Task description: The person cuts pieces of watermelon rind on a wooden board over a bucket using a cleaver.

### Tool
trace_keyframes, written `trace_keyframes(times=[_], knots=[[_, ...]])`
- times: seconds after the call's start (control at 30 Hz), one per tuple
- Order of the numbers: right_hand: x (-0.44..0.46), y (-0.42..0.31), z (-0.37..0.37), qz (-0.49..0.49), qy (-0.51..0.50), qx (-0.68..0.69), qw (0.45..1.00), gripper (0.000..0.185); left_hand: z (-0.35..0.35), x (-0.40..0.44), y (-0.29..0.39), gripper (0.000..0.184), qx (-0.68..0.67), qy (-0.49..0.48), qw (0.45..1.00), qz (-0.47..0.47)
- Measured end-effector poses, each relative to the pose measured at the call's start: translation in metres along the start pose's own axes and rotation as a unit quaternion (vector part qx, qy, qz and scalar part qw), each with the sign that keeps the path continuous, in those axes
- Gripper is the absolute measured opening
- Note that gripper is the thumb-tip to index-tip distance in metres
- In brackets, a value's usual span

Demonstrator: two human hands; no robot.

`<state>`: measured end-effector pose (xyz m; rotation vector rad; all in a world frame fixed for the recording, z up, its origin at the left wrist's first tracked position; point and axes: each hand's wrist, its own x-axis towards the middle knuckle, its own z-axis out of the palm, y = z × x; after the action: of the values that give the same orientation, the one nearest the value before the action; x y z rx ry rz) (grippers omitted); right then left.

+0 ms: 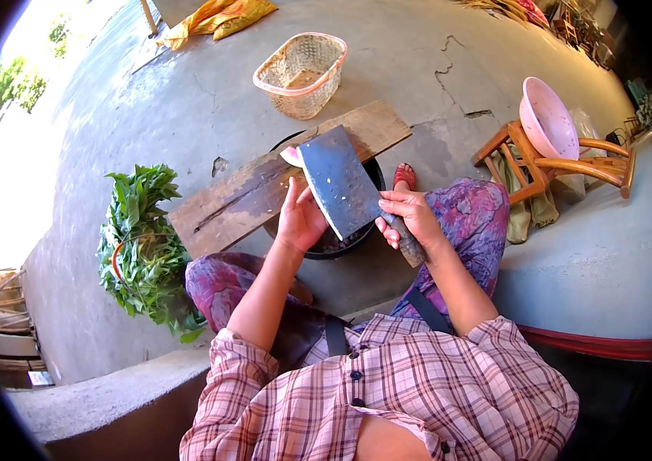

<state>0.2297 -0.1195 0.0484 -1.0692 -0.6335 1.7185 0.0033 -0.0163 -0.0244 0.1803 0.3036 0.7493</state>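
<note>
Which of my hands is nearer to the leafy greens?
Your left. The left hand is to the right of the leafy greens, beside the blade of the cleaver; the right hand, gripping the cleaver's handle, is farther right.

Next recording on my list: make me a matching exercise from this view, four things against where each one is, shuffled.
Things
1. cleaver
2. pink basin
3. woven basket
4. leafy greens

Places
A. on the floor, beyond the wooden plank
B. on the wooden chair
C. on the left, beside the near end of the plank
D. held by its handle in the right hand

Right pairs: 1-D, 2-B, 3-A, 4-C
</note>
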Motion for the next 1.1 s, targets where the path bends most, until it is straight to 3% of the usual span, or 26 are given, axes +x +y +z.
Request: trace_keyframes(times=[0.1,0.2,0.33,0.47,0.5,0.53,0.6,0.63,0.73,0.77,0.87,0.97,1.1], knots=[[0.001,0.008,0.000,0.037,-0.018,0.033,0.999,0.018,0.000,0.003,0.000,0.071,-0.028,0.011,0.999,0.043],[0.003,0.015,-0.001,0.042,-0.021,0.024,0.999,0.017,-0.004,0.003,0.004,0.073,-0.051,-0.033,0.998,0.034],[0.003,0.006,0.000,-0.003,0.009,0.017,1.000,0.017,-0.003,-0.001,0.002,0.077,-0.072,-0.020,0.997,-0.017],[0.004,-0.003,-0.003,-0.072,0.064,-0.012,0.995,0.015,-0.013,0.002,0.002,0.078,0.034,-0.074,0.994,-0.073],[0.007,-0.002,-0.007,-0.083,0.074,-0.020,0.994,0.015,-0.011,0.002,0.002,0.077,0.147,0.004,0.987,-0.068],[0.008,-0.002,-0.011,-0.095,0.083,-0.029,0.992,0.015,-0.009,0.000,0.001,0.064,0.212,0.053,0.974,-0.066],[0.008,-0.002,-0.015,-0.105,0.091,-0.036,0.990,0.015,-0.004,-0.006,-0.004,0.048,0.479,0.143,0.865,0.045],[0.008,-0.002,-0.017,-0.106,0.092,-0.040,0.989,0.016,-0.004,-0.004,-0.001,0.031,0.519,0.173,0.835,0.054],[0.007,-0.003,-0.019,-0.109,0.097,-0.057,0.988,0.016,0.015,-0.005,0.010,0.023,0.722,0.266,0.624,0.137],[0.007,-0.003,-0.019,-0.110,0.098,-0.064,0.987,0.016,0.007,0.001,0.011,0.019,0.738,0.278,0.554,0.268],[0.009,-0.002,-0.023,-0.123,0.093,-0.079,0.985,0.016,0.019,0.022,0.037,0.033,0.806,0.354,0.405,0.248],[0.008,-0.001,-0.023,-0.122,0.103,-0.091,0.983,0.021,0.023,0.052,0.055,0.052,0.810,0.417,0.379,0.159],[0.003,-0.002,-0.024,-0.122,0.097,-0.109,0.982,0.027,0.014,0.075,0.059,0.068,0.806,0.442,0.370,0.134]])
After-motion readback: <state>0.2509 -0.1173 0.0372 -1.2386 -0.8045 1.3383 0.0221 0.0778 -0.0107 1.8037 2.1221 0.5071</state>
